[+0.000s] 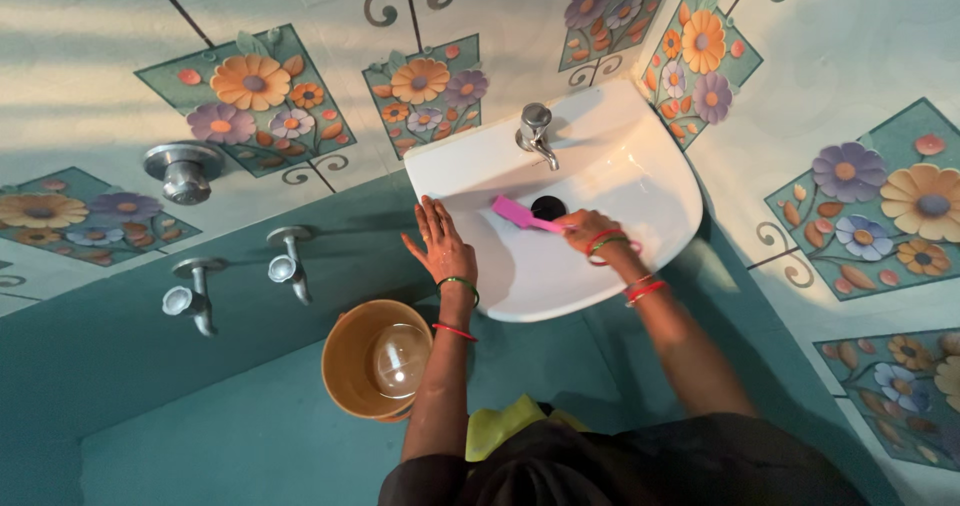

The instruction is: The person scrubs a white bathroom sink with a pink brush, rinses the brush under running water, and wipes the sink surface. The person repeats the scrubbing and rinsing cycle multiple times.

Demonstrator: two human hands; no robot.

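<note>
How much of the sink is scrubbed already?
Can't tell what's done: the white washbasin shows no foam. In hand: the right hand holds a pink brush by the drain hole; the left hand rests on the rim. The tap looks untouched.

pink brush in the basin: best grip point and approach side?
Grip the pink brush by its handle end, from the right and the basin's near side, as the right hand does now. The handle runs low and rightward from the wider head, which points left beside the drain. The left hand lies flat on the sink rim, so the left side is taken.
</note>
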